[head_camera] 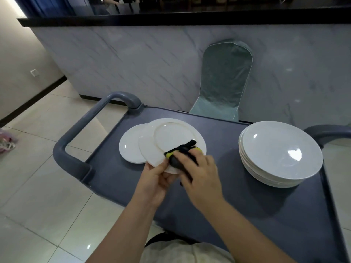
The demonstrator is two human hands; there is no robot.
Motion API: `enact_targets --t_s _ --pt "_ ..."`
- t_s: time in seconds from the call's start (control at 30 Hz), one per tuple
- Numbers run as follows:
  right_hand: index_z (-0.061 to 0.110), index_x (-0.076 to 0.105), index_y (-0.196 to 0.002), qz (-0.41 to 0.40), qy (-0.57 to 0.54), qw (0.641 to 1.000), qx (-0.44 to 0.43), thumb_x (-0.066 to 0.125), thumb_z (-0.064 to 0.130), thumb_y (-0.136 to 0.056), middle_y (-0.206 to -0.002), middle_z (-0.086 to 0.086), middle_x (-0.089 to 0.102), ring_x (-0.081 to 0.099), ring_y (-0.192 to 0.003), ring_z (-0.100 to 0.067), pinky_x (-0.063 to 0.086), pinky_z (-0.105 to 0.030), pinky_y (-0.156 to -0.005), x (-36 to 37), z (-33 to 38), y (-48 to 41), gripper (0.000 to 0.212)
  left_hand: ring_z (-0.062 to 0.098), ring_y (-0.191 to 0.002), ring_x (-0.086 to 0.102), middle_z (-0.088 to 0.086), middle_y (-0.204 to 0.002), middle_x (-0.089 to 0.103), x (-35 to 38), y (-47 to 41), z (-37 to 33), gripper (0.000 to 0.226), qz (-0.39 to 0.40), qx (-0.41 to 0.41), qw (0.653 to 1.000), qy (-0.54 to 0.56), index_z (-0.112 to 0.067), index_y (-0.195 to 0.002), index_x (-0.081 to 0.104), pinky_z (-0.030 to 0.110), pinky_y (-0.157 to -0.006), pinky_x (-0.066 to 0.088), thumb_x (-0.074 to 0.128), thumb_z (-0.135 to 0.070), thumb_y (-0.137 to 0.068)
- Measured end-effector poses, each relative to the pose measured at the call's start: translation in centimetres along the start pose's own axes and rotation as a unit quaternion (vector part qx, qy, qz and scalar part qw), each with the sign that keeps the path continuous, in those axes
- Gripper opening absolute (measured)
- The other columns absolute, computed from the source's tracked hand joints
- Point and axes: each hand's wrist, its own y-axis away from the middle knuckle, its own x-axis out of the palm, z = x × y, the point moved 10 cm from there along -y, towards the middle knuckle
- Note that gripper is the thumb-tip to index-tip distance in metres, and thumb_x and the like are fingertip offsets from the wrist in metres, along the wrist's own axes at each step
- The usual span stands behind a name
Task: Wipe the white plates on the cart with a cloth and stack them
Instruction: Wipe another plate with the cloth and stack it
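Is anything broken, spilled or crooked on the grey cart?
Nothing looks broken or spilled. Only the larger round white plate sits crooked, overlapping a smaller white plate, because the left hand grips its edge while the right hand wipes it with a black-and-yellow cloth.

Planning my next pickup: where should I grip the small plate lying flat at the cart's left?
Probably its near-left rim, coming from the left: the small plate lies flat, that edge is bare, and the plate being wiped covers its right side.

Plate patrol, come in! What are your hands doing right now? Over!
Left hand grips the plate at its near rim. Right hand presses the cloth on it. Stack of plates sits apart to the right. Nothing blocking.
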Motion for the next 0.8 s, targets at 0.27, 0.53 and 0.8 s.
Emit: enact_targets --t_s 0.27,0.53,0.8 --pt "0.037 0.053 -0.131 -0.004 -0.070 0.997 0.020 0.050 0.033 -0.085 -0.132 0.001 0.050 0.042 -0.100 -0.020 0.040 -0.032 -0.090 -0.3 0.5 1.3 0.046 0.019 -0.080 0.072 0.010 -0.095 0.073 0.2 0.1 0.4 0.031 -0.018 -0.003 1.000 -0.002 -0.015 -0.111 0.060 0.028 -0.063 0.059 0.056 -0.002 -0.083" --pt "0.036 0.064 -0.119 -0.012 -0.130 0.976 0.174 0.052 0.025 -0.082 -0.114 0.003 0.060 0.056 -0.109 -0.024 0.043 -0.043 -0.101 -2.6 -12.3 -4.4 0.041 0.029 -0.093 0.070 0.014 -0.110 0.071 0.1 1.3 -0.9 0.047 0.086 -0.055 0.982 -0.162 -0.008 -0.121 0.057 0.042 -0.069 0.060 0.068 0.004 -0.077" --pt "0.036 0.061 -0.124 0.113 -0.119 0.985 -0.045 0.052 0.030 -0.083 -0.125 0.010 0.053 0.049 -0.103 -0.021 0.039 -0.031 -0.096 0.6 -1.5 -1.8 0.042 0.026 -0.078 0.072 0.016 -0.092 0.073 -0.3 0.5 0.2 0.027 0.044 -0.072 0.967 -0.240 0.002 -0.102 0.066 0.040 -0.067 0.061 0.063 -0.002 -0.075"
